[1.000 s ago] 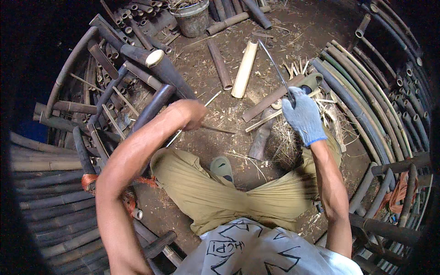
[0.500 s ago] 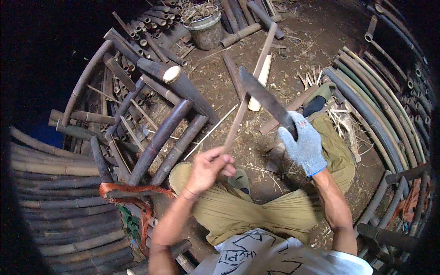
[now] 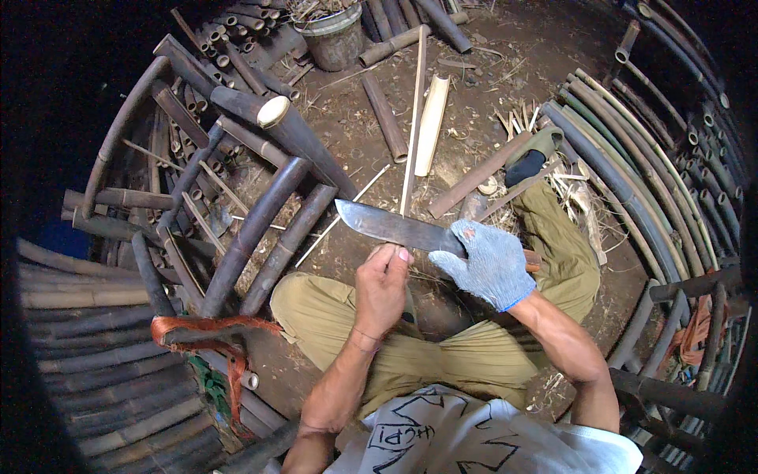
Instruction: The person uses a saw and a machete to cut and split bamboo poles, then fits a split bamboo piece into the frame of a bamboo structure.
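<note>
My bare left hand [image 3: 379,288] is closed in a pinch on the near end of a long, narrow bamboo strip [image 3: 414,126], which points away from me. My right hand [image 3: 491,265], in a grey knit glove, is wrapped round the handle of a machete [image 3: 387,227]. Its broad dark blade lies across the strip just beyond my left fingertips, tip to the left. Whether the edge bites into the strip cannot be made out. Past the hands, a pale split bamboo piece [image 3: 431,126] and a dark one [image 3: 384,118] lie on the ground.
A bamboo frame [image 3: 257,237] stands on the left beside a slatted bamboo bench [image 3: 103,332]. Long poles [image 3: 624,174] are stacked along the right. At the back is a bucket [image 3: 333,39] of shavings. My bent legs surround the work, and chips litter the dirt floor.
The machete has come down and left, from pointing up and away to lying across the strip near my left hand. My left hand has moved right, and the strip now stands straighter ahead.
</note>
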`<action>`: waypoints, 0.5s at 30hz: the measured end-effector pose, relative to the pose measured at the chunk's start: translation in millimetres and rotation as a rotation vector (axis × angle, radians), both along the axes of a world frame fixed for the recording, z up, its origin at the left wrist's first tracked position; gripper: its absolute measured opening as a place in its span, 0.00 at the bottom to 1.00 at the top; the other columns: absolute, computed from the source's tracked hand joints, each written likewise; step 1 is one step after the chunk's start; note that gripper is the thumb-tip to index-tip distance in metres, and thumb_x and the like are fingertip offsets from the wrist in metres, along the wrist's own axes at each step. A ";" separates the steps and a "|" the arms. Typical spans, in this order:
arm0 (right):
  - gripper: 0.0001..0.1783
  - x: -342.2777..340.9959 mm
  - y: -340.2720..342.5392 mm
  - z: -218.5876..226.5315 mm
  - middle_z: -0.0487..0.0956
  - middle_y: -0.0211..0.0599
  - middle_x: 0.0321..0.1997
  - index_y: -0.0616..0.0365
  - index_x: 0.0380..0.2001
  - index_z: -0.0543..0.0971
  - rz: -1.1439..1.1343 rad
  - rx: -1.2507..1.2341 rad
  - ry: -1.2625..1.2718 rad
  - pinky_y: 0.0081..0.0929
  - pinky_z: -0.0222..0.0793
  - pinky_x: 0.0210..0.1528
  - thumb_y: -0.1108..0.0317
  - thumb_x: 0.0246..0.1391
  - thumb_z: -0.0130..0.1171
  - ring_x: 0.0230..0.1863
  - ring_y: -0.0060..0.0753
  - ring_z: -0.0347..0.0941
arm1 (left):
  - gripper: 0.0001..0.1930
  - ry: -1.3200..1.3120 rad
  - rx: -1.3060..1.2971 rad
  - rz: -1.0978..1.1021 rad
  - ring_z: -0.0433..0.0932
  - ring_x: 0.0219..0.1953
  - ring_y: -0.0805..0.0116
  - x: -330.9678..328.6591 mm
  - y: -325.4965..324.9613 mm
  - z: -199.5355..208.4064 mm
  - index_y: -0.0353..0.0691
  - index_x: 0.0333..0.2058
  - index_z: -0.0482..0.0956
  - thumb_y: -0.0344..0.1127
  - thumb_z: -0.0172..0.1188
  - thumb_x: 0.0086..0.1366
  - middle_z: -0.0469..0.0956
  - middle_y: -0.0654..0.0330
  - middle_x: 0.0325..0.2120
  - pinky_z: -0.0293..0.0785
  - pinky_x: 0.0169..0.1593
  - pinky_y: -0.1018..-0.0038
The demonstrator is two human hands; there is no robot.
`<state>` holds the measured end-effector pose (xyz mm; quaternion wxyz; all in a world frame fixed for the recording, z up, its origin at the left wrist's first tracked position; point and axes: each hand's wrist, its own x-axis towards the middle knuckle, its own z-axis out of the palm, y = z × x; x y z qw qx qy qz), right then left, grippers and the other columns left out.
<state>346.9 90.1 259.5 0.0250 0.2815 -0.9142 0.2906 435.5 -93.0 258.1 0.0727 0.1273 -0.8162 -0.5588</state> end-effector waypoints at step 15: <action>0.37 -203.8 142.8 -12.4 0.75 0.59 0.27 0.64 0.27 0.78 -0.515 -0.068 -0.013 0.48 0.68 0.38 0.36 0.65 0.43 0.30 0.61 0.74 | 0.14 -0.351 0.158 -0.117 0.71 0.23 0.73 164.6 -22.2 -8.9 0.35 0.51 0.79 0.32 0.49 0.74 0.75 0.60 0.25 0.67 0.29 0.78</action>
